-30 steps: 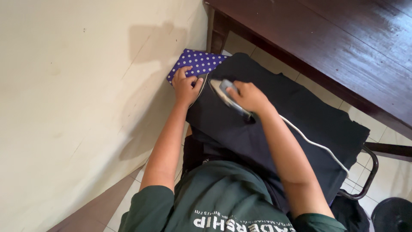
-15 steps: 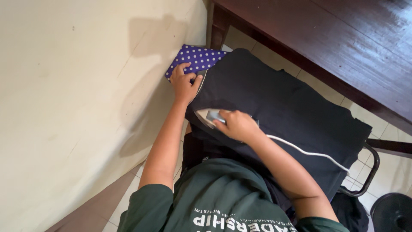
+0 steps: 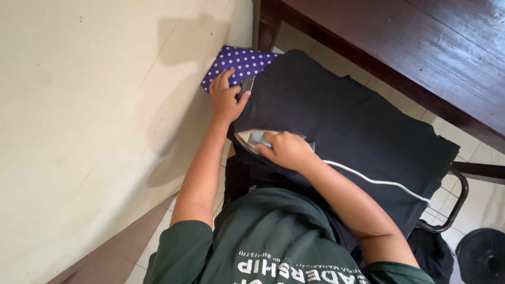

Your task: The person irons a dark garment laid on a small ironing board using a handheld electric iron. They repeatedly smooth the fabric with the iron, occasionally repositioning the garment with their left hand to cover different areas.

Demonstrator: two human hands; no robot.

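At the left a pale wall [image 3: 79, 131] is seen, w/ a shadow on it. Next to it the left hand [image 3: 226, 100] is laid flat at the far corner of the dark garment [image 3: 342, 121]; its fingers [image 3: 223, 79] are spread and pressed down, partly on the purple dotted cover [image 3: 239, 60] of the board, partly on the cloth edge, so nothing is pinched, the cloth is only held in place.

More to the right, the iron [image 3: 252, 139] is gripped by the right hand [image 3: 286, 150]: the fingers are curled tight around the handle, which is mostly hidden under them. The pointed sole is set on the near-left part of the garment, just beside the left wrist. A white cord [image 3: 379, 181] is led from the iron along the forearm toward the right.

As for progress, approx. the middle is judged: the far and right areas of the garment are seen lying fairly smooth, but whether they are pressed already cannot be told; the near-left edge is under the iron now.

At far right a dark wooden table [image 3: 421, 47] is seen above a tiled floor [image 3: 489, 205]
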